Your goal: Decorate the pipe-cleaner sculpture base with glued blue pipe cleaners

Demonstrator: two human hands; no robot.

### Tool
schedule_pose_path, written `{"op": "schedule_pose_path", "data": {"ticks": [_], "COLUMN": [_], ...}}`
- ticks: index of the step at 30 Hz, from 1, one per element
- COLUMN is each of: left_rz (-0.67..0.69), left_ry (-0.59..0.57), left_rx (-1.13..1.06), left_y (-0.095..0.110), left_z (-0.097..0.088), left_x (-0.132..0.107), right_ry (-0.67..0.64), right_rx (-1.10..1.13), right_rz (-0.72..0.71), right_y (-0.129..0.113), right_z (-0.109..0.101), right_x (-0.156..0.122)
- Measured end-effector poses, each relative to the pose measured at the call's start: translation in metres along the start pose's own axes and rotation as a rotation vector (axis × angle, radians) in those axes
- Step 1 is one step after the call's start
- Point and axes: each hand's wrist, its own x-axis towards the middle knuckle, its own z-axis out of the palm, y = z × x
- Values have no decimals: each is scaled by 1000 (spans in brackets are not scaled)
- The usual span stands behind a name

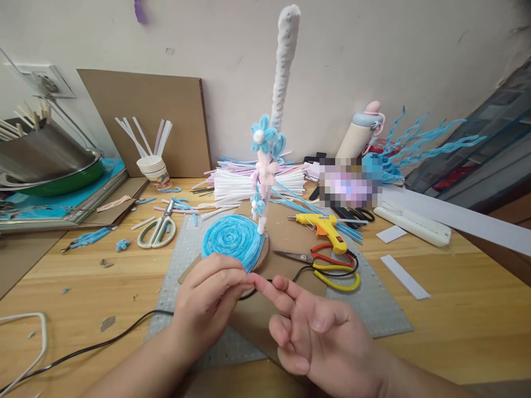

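My left hand [211, 293] is closed in a pinch at the tip of my right index finger, over the front of the blue disc. Any small thing between those fingertips is hidden. Palm up, my right hand [319, 331] holds nothing visible; its index finger stretches left and the others bend loosely apart. Just beyond them lies a round disc of coiled blue pipe cleaner [228, 235] on cardboard. From its right edge rises a tall stem wrapped in white pipe cleaner [284, 66], with blue and pink fuzzy flowers [265, 168] along its lower half.
A yellow glue gun [323, 225] and red-and-yellow-handled scissors [311, 258] lie right of the disc. White-handled scissors [156, 232] are at left. Behind lie white pipe cleaners [232, 185] and a paper cup [154, 171]. A black cord [112, 340] crosses the table.
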Motion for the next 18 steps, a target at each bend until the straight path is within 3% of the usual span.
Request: {"op": "schedule_pose_path", "data": {"ticks": [4, 9, 12, 14, 16, 18], "left_rz": [-76, -289, -387, -409, -384, -322], "left_ry": [-106, -295, -298, -304, -354, -436], "left_rx": [5, -121, -121, -101, -32, 61], "left_y": [-2, -5, -8, -10, -11, -9], "left_z": [1, 2, 1, -2, -7, -11], "left_x": [0, -1, -2, -2, 1, 5], "right_ry": [25, 67, 191, 441, 845, 1343], "right_rx": [-132, -358, -729, -1164, -1612, -1960], "right_rz": [-47, -54, -49, -185, -435, -360], "right_y": [0, 3, -8, -32, -69, -115], "right_z": [1, 2, 5, 4, -4, -20], "right_x": [0, -5, -15, -26, -40, -56]}}
